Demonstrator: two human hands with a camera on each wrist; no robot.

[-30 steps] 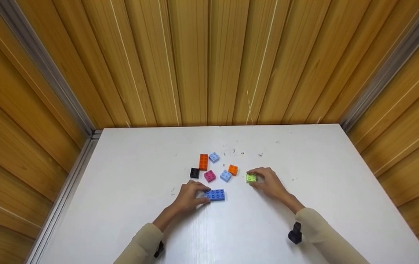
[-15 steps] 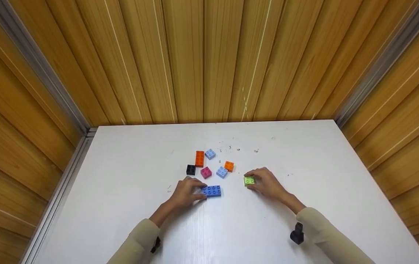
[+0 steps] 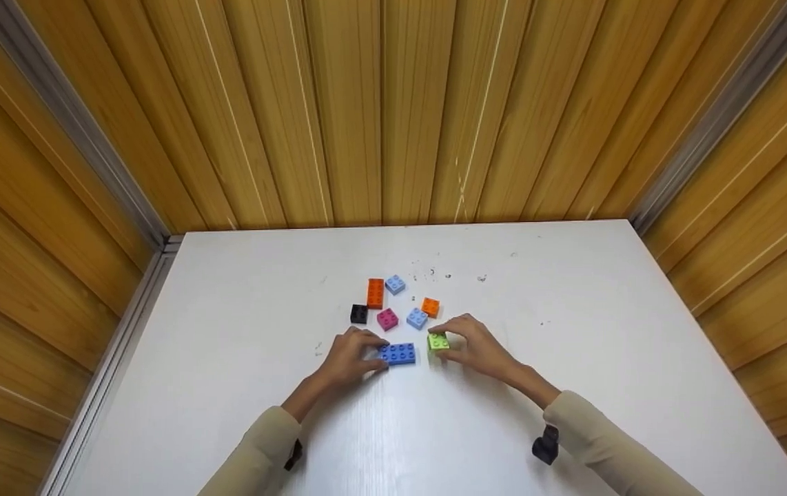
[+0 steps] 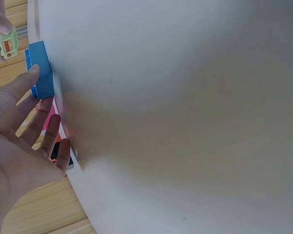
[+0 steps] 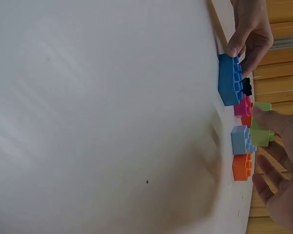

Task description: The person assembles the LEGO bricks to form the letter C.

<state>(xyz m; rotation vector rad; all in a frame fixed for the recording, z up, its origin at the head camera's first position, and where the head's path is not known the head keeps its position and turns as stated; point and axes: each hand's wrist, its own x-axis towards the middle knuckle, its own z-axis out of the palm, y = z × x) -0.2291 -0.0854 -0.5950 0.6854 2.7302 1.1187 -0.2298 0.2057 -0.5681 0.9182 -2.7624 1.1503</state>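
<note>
A long blue toy brick with two rows of studs (image 3: 397, 353) lies on the white table, and my left hand (image 3: 349, 357) pinches its left end between thumb and fingers. In the left wrist view the thumb presses the near side of that blue brick (image 4: 41, 70). My right hand (image 3: 479, 350) pinches a small lime green brick (image 3: 438, 341) just right of the blue one, a narrow gap between them. The right wrist view shows the green brick (image 5: 261, 124) raised above the tabletop, the thumb across it.
Behind the hands lie a black brick (image 3: 359, 313), a long red-orange brick (image 3: 375, 293), a pink brick (image 3: 387, 319), two light blue bricks, one farther back (image 3: 395, 284) and one nearer (image 3: 417, 317), and an orange brick (image 3: 431, 307). Wood-patterned panels (image 3: 352, 117) surround the white table (image 3: 228, 289).
My right hand has brought the green brick leftward, closer to the blue brick, and lifted it. The left hand keeps its grip on the blue brick. The head view has shifted slightly.
</note>
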